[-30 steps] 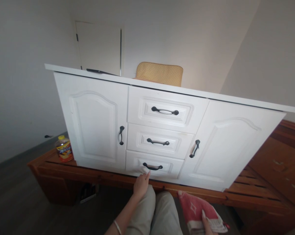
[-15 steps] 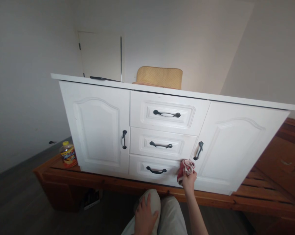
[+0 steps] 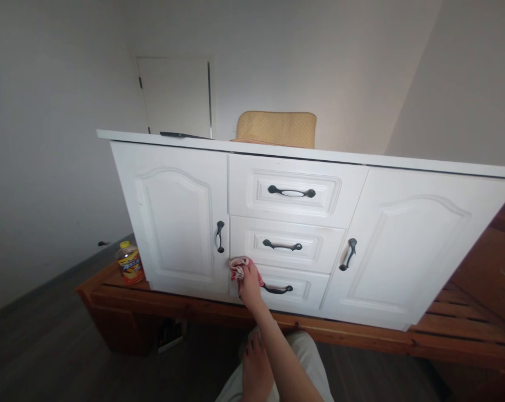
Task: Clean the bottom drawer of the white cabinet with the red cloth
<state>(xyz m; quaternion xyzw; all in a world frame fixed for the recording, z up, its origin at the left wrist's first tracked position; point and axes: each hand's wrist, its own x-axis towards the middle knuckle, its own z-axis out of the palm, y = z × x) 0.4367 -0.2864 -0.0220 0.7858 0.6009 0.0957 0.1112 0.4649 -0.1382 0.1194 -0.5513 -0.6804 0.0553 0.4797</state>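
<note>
My right hand (image 3: 249,287) is closed on a bunched red-and-white cloth (image 3: 239,267). It presses the cloth against the left end of the bottom drawer (image 3: 302,296), close to the seam with the left door (image 3: 172,229). The dark curved handle (image 3: 279,289) of that drawer shows just right of my hand, its left end covered. My left hand (image 3: 255,365) lies on my knee with its fingers stretched out, partly hidden behind my right forearm. All of this is on the front of a white cabinet (image 3: 298,152).
The cabinet stands on a brown wooden bench (image 3: 185,304). A yellow-capped bottle (image 3: 129,265) stands at its left side. A flat dark object (image 3: 179,135) and a tan padded item (image 3: 277,127) show above the top edge. The right door handle (image 3: 348,255) sticks out.
My right hand has moved left with the cloth, from the right end of the bottom drawer to its left end. My left hand stays on my knee. The view has shifted slightly.
</note>
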